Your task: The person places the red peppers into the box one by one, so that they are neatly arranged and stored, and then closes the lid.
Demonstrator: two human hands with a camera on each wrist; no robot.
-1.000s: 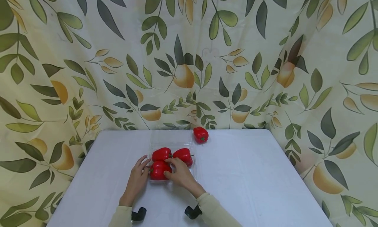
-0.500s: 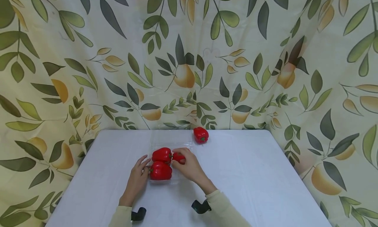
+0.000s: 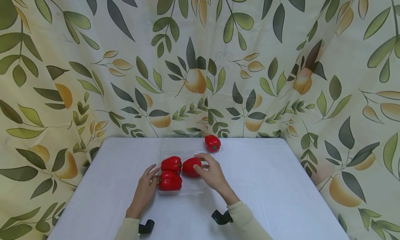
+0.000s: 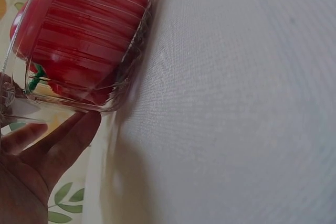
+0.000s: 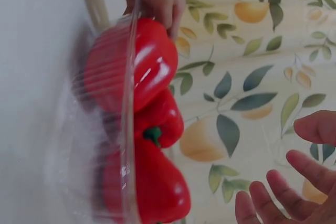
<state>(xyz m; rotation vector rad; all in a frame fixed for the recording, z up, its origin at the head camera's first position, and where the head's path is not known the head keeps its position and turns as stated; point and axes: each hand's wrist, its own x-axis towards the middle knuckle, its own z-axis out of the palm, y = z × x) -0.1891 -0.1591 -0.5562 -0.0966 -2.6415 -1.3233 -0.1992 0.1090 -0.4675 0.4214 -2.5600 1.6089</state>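
A clear plastic clamshell container lies open on the table with three red bell peppers in it. One bell pepper lies at the back left, another at the front left, the third on the right. My left hand touches the container's left end with fairly straight fingers. Over the right pepper is my right hand, its fingertips overlapping that pepper in the head view. In the right wrist view its spread fingers stand apart from the peppers, holding nothing.
A fourth red bell pepper stands near the table's back edge, right beside the container's opened clear lid. A white cloth covers the table. Behind it hangs a leaf-and-fruit patterned curtain.
My right hand has moved right from the front-left pepper to the right pepper, gripped and shifted it slightly left, then loosened. My left hand stays at the container's end.
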